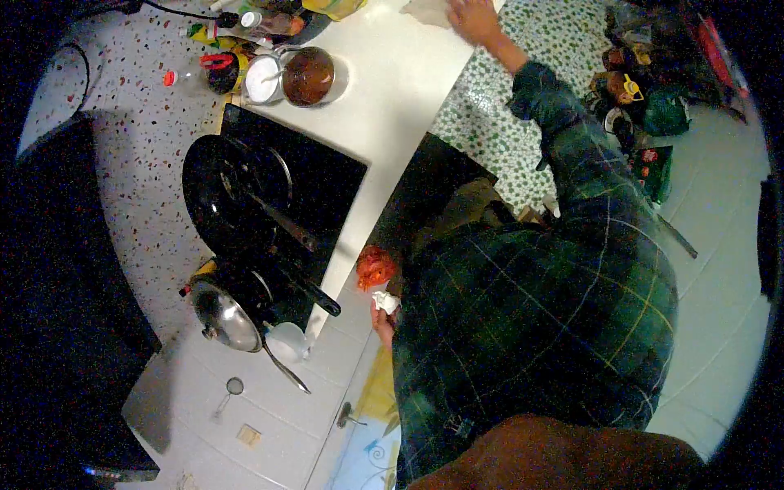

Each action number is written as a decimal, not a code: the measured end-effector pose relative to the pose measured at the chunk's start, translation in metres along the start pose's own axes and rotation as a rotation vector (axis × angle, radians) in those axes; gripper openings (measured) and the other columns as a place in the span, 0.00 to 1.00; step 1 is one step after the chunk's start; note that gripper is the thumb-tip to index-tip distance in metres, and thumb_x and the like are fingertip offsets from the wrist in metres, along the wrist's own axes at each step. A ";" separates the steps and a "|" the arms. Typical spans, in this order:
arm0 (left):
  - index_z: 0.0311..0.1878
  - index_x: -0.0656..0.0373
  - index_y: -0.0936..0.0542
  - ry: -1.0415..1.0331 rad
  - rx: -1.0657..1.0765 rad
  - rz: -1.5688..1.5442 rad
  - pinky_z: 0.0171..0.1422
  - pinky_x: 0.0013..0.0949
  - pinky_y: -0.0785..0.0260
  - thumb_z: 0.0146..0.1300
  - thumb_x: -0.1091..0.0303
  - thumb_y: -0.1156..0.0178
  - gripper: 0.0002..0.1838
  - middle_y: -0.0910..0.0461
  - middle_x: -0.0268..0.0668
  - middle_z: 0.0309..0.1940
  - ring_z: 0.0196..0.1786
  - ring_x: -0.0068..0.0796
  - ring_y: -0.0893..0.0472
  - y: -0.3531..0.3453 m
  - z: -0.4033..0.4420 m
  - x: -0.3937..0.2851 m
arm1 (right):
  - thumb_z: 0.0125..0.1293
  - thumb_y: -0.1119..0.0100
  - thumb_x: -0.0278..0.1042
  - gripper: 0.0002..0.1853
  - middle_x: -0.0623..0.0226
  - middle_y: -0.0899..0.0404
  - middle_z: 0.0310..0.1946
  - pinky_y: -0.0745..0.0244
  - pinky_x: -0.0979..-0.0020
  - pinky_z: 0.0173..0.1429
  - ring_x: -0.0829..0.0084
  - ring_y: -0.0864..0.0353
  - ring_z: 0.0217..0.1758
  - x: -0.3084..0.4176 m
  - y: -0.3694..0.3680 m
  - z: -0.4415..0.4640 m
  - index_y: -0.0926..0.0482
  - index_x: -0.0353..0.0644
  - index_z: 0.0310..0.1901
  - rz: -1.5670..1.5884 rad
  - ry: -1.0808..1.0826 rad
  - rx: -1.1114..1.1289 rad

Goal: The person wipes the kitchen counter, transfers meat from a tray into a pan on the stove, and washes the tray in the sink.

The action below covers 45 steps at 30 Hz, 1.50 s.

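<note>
At the top, my right hand [476, 22] lies flat on the white countertop [392, 61], beside a greyish-beige cloth or sheet [429, 11] at the frame edge. Its fingers look spread, though their tips are unclear. Lower down, against the dark green plaid shirt, my left hand [382, 324] is partly hidden and closed around a crumpled white tissue [385, 302]. A crumpled red plastic bag [376, 268] is just above the tissue; whether the hand also holds it is unclear.
On the black cooktop [327, 171] stand a dark wok [214, 196] and a pan with a metal lid [224, 314]. Nearby are a pot of brown liquid [309, 76], a white-filled container [263, 79] and bottles. A small strainer [235, 385] lies below. Bagged goods [665, 110] are at right.
</note>
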<state>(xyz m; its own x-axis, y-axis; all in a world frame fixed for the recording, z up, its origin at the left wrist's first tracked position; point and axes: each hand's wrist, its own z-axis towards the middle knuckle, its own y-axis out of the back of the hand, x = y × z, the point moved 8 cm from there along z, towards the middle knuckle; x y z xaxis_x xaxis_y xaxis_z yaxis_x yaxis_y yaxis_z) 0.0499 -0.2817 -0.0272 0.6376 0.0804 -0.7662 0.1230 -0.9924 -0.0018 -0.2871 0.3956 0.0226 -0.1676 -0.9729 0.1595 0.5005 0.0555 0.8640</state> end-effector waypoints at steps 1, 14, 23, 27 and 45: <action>0.62 0.60 0.38 0.006 0.001 -0.023 0.45 0.32 0.29 0.61 0.72 0.51 0.24 0.25 0.42 0.47 0.43 0.33 0.23 -0.005 0.001 -0.004 | 0.64 0.55 0.39 0.25 0.49 0.47 0.65 0.50 0.41 0.61 0.42 0.48 0.65 0.005 0.004 -0.016 0.39 0.47 0.62 0.059 -0.032 -0.189; 0.61 0.59 0.36 0.049 -0.158 -0.250 0.30 0.26 0.30 0.61 0.76 0.52 0.22 0.23 0.38 0.41 0.31 0.25 0.24 -0.009 -0.006 -0.016 | 0.64 0.57 0.37 0.19 0.64 0.35 0.61 0.50 0.58 0.67 0.61 0.37 0.62 0.044 -0.022 -0.056 0.30 0.50 0.57 -0.005 0.263 0.110; 0.60 0.60 0.35 0.033 -0.173 -0.254 0.31 0.25 0.31 0.62 0.74 0.53 0.21 0.23 0.38 0.41 0.31 0.24 0.24 0.013 -0.031 0.003 | 0.63 0.50 0.45 0.22 0.55 0.37 0.60 0.45 0.41 0.55 0.46 0.43 0.62 0.132 -0.027 -0.021 0.31 0.46 0.57 -0.047 0.092 -0.009; 0.59 0.60 0.34 0.003 -0.084 -0.280 0.31 0.24 0.31 0.62 0.73 0.54 0.21 0.23 0.38 0.40 0.31 0.24 0.24 0.010 -0.018 -0.009 | 0.63 0.56 0.38 0.21 0.65 0.37 0.63 0.51 0.58 0.68 0.60 0.42 0.65 0.191 -0.042 -0.070 0.31 0.53 0.59 0.066 0.323 0.116; 0.56 0.59 0.32 -0.075 -0.417 -0.057 0.53 0.41 0.29 0.61 0.74 0.50 0.19 0.26 0.41 0.49 0.50 0.36 0.25 0.101 -0.065 0.053 | 0.59 0.46 0.38 0.32 0.63 0.49 0.68 0.52 0.51 0.68 0.54 0.49 0.69 0.404 -0.038 -0.260 0.44 0.55 0.66 0.232 0.849 0.235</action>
<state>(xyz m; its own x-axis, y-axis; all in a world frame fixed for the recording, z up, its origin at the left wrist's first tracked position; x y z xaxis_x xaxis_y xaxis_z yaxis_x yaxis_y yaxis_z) 0.1457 -0.3714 -0.0262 0.5655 0.1113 -0.8172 0.4632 -0.8626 0.2031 -0.1529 -0.0584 -0.0705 0.6440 -0.7648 0.0163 0.2421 0.2240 0.9440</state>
